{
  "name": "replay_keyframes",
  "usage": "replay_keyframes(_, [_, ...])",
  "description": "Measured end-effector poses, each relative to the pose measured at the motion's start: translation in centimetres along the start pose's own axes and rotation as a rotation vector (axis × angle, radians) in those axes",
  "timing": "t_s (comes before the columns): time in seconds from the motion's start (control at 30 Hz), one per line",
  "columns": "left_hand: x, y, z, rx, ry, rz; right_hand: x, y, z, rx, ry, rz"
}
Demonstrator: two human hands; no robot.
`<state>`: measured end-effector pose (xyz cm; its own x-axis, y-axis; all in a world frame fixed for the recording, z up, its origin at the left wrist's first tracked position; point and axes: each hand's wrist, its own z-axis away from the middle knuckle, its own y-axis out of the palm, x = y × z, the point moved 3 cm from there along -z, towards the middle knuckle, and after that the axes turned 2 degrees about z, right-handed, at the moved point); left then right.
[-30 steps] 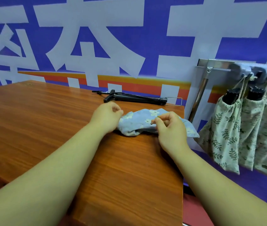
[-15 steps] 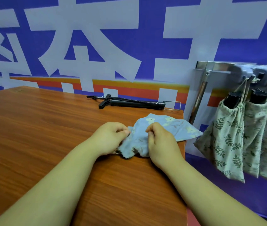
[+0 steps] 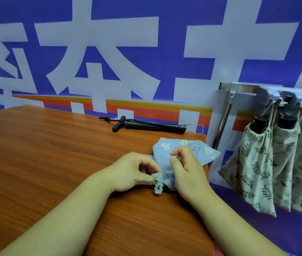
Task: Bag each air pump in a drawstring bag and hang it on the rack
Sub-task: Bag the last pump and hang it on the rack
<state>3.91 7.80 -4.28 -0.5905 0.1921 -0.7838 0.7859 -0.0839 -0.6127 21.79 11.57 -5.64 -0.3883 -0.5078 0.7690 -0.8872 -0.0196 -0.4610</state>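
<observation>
The wooden table (image 3: 35, 154) fills the frame from 9 to 6 o'clock. Left hand (image 3: 129, 171): fingers curled, thumb and fingertips pinching the gathered mouth of the blue floral drawstring bag (image 3: 187, 151). Right hand (image 3: 187, 169): fingers bent, pinching the same fabric just beside. The black air pump (image 3: 152, 126) lies at 12 o'clock of the hands, well apart. At 3 o'clock, leaf-print bags (image 3: 253, 167) hang on the metal rack (image 3: 238, 88).

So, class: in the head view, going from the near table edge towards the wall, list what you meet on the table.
Left hand → blue bag → black pump.
</observation>
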Motion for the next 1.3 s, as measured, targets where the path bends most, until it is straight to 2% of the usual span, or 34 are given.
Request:
replay_keyframes(0.1, [0.2, -0.6, -0.2, -0.073, 0.044, -0.045, 0.0, 0.5, 0.4, 0.16, -0.03, -0.008])
replay_keyframes(0.2, [0.3, -2.1, 0.1, -0.168, 0.055, 0.001, 0.1, 0.6, 0.2, 0.203, -0.029, -0.037])
replay_keyframes(0.33, [-0.1, -2.4, 0.4, -0.179, 0.078, 0.225, 0.4, 0.5, 0.3, 0.117, -0.023, -0.091])
replay_keyframes(0.4, [-0.2, -1.9, 0.3, -0.182, 0.034, 0.293, 0.8, 0.3, 0.7, 0.093, -0.044, -0.122])
replay_keyframes(0.57, [-0.2, -1.3, 0.1, -0.267, -0.067, 0.322, 1.1, 0.0, 1.1, 0.028, -0.179, 0.072])
replay_keyframes(0.67, [-0.2, -1.5, 0.0, -0.282, -0.066, 0.417, 0.1, -0.1, 0.3, -0.083, -0.1, -0.004])
replay_keyframes(0.77, [-0.7, -1.8, 0.1, -0.241, 0.033, 0.545, -1.2, -0.2, -0.6, -0.145, 0.048, -0.111])
replay_keyframes(0.87, [-1.7, -2.0, 0.9, -0.167, 0.127, 0.512, -2.2, -0.5, -1.2, -0.193, 0.165, -0.234])
replay_keyframes(0.93, [-2.1, -2.0, 1.3, -0.162, 0.154, 0.316, -2.8, -0.6, -1.5, -0.202, 0.214, -0.305])
replay_keyframes(1.0, [-2.2, -1.7, 1.3, -0.133, 0.14, 0.054, -3.0, -0.6, -1.5, -0.19, 0.2, -0.246])
replay_keyframes(1.07, [-1.9, -1.5, 1.1, -0.099, 0.047, -0.07, -2.7, -0.4, -1.5, -0.185, 0.153, -0.134])
replay_keyframes(1.17, [-0.9, -1.2, 0.7, -0.106, -0.103, -0.033, -2.2, -0.3, -1.4, -0.166, 0.104, -0.01])
replay_keyframes(1.3, [0.2, -1.0, 0.2, -0.26, -0.157, 0.151, -1.9, -0.2, -1.7, -0.116, 0.07, -0.003])
